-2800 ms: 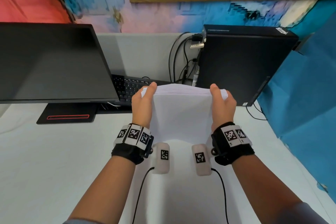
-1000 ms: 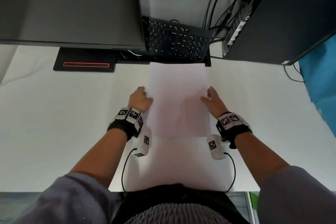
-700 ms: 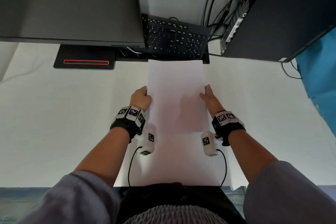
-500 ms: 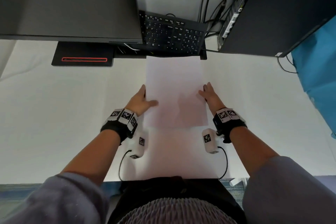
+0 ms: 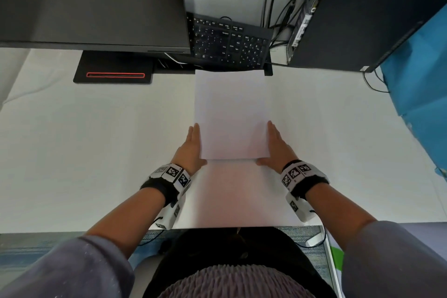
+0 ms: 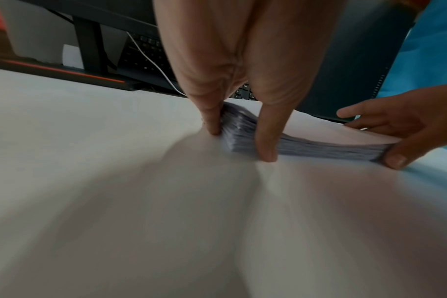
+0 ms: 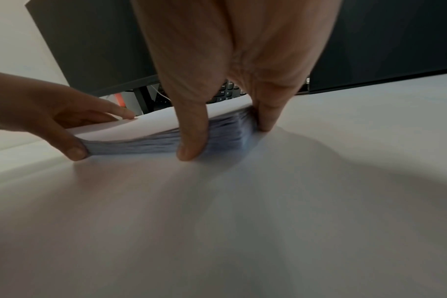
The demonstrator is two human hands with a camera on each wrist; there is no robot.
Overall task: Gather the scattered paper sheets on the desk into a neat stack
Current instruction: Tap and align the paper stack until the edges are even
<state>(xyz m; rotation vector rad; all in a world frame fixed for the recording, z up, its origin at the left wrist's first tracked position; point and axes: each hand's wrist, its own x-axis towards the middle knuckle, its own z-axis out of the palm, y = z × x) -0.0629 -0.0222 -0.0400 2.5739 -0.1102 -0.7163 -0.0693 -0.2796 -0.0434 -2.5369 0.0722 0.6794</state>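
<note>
A stack of white paper sheets lies flat on the white desk, its far edge close to the keyboard. My left hand lies with straight fingers along the stack's left side, thumb against the near edge. My right hand mirrors it on the right side. In the left wrist view my left hand brackets the near left corner of the stack, fingertips down on the desk. The right wrist view has my right hand bracketing the near right corner of the stack.
A black keyboard lies just beyond the stack, partly under a black monitor on its stand. A black computer tower with cables stands at the back right. Blue cloth hangs on the right. The desk's front edge is close to my body.
The stack, first held upright on its edge, now lies flat. Over the last second both hands slid back along its sides to the near corners, thumbs now at the near edge.
</note>
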